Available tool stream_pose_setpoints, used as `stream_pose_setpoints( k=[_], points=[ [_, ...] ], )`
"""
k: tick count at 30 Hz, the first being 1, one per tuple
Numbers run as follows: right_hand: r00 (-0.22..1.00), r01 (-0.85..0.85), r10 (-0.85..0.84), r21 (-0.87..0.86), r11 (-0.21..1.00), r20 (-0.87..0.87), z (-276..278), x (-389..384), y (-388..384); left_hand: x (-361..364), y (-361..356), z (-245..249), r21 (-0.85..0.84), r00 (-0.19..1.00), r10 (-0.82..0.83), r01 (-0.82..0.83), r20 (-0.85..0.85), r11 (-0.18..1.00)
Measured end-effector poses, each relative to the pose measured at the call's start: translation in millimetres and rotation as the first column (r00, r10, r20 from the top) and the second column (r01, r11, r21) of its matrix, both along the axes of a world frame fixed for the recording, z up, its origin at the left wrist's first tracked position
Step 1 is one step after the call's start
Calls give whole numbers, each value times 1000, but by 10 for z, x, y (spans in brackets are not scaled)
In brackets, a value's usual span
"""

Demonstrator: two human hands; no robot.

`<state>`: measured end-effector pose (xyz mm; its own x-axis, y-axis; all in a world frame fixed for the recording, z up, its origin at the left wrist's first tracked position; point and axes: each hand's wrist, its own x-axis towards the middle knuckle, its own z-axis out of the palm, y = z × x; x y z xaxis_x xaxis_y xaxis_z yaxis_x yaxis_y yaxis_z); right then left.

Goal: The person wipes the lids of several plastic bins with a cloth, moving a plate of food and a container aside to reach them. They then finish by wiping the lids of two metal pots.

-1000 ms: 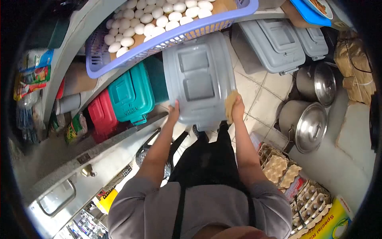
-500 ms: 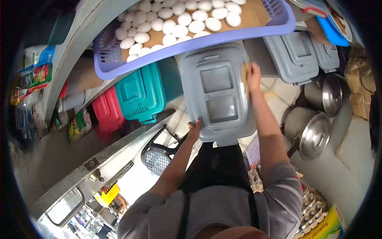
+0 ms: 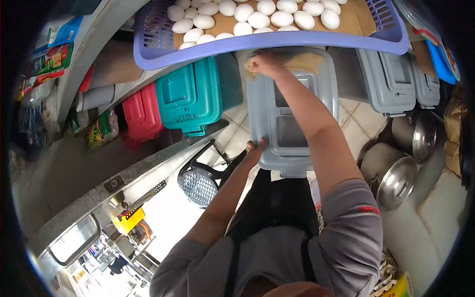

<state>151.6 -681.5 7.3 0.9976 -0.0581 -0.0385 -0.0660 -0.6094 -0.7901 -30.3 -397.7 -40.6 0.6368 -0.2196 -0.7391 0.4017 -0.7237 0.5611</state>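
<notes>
In front of my body is a grey plastic storage bin [image 3: 322,89] with a lidded top that has two recessed panels. My left hand [image 3: 254,151] grips its near left edge, thumb on top; the other fingers are mostly hidden. A tan cloth [image 3: 306,62], blurred by motion, is closed in my right hand [image 3: 265,64] and trails to the right over the far end of the lid. Just beyond that hand, a purple basket [image 3: 277,41] holds many white eggs [image 3: 258,20] on cardboard.
Left of the bin are a teal bin [image 3: 198,94] and a red bin [image 3: 143,111]. More grey bins [image 3: 388,81] stand at the right, with steel pots [image 3: 391,175] below them. A black stool [image 3: 198,185] with a patterned seat is on the tiled floor at lower left.
My right hand has swept the cloth from the lid's right edge to its far left corner. My left hand keeps its hold on the bin's edge. The view has shifted somewhat.
</notes>
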Motion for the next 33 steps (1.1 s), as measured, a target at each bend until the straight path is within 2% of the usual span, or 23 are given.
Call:
stream_pose_setpoints(
  k=[1, 2, 4, 6, 8, 9, 10, 11, 12, 13, 15, 16, 17, 18, 19, 20, 22, 24, 26, 28, 30, 31, 33],
  points=[
    [997, -77, 77, -9, 997, 11, 10, 0, 101, -28, 9, 15, -6, 999, 24, -24, -48, 1000],
    [992, -6, -6, 92, 996, 128, 27, -34, 77, -59, 109, -253, 29, 999, 25, -24, -23, 999],
    [870, 379, -320, -92, 921, 376, -2, -155, -140, -59, 88, -253, 82, 1000, -18, 16, 20, 997],
    [919, 376, -306, -318, 871, 248, 129, -479, -586, -13, 191, -278, 138, 997, -52, 43, 59, 989],
    [980, 177, -200, -436, 882, -8, 161, -780, -885, 3, 425, -453, 102, 996, -54, 47, 65, 994],
    [982, 167, -191, -440, 882, -10, 122, -716, -867, -32, 515, -426, 85, 997, -54, 49, 60, 995],
    [963, 258, -262, -482, 837, 61, 69, -632, -845, -102, 668, -372, 23, 976, -23, 18, 217, 1000],
    [934, 351, -329, -515, 782, 137, -28, -528, -830, -185, 688, -133, -315, 944, 282, -219, 171, 923],
    [910, 397, -395, -525, 752, 123, -189, -337, -707, -189, 900, -92, -254, 893, 45, 78, 448, 964],
    [913, 393, -389, -519, 759, 123, -440, -121, -645, -135, 1136, -95, -106, 710, -189, 348, 678, 931],
    [691, 686, -212, -536, 492, 691, -847, 335, -430, -234, 1535, -297, -10, 728, -215, 292, 651, 956],
    [697, 677, -214, -532, 509, 684, -753, 380, -229, -306, 1844, -522, 214, 512, -447, 451, 734, 867],
    [867, 490, -269, -617, 616, 420, -497, 402, -39, -284, 1787, -81, 118, 800, -415, 406, 434, 906],
    [953, 289, -278, -637, 715, 120, -305, 411, 73, -441, 1998, -347, 169, 728, -431, 407, 533, 897],
    [954, 287, -275, -641, 712, 122, -268, 417, 123, -586, 2212, -645, 221, 640, -446, 403, 626, 888],
    [978, 208, -172, -618, 758, 119, -248, 401, 177, -628, 2166, -527, 214, 647, -437, 397, 625, 893],
    [990, 127, -66, -603, 788, 122, -180, 351, 309, -633, 1957, -141, 103, 918, -96, 61, 385, 993],
    [975, -220, 129, -691, 688, -182, -80, 196, 597, -586, 1875, -98, 99, 937, -144, 118, 317, 988],
    [925, -372, 219, -633, 678, -309, 162, -234, 1057, -591, 1901, -170, 211, 937, -262, 215, 232, 954],
    [947, -221, 320, -751, 622, -13, -59, -785, 1414, -608, 1975, -313, 123, 901, -367, 347, 230, 930],
    [908, -296, 419, -728, 619, -12, -90, -764, 1395, -489, 1881, -37, 113, 860, -426, 412, 280, 904],
    [864, -374, 503, -696, 613, -21, -136, -792, 1405, -465, 1880, 70, 83, 917, -352, 343, 186, 936],
    [963, -193, 266, -778, 598, -35, -234, -348, 1202, -464, 2015, 111, 71, 960, -267, 262, 82, 962]
  ],
)
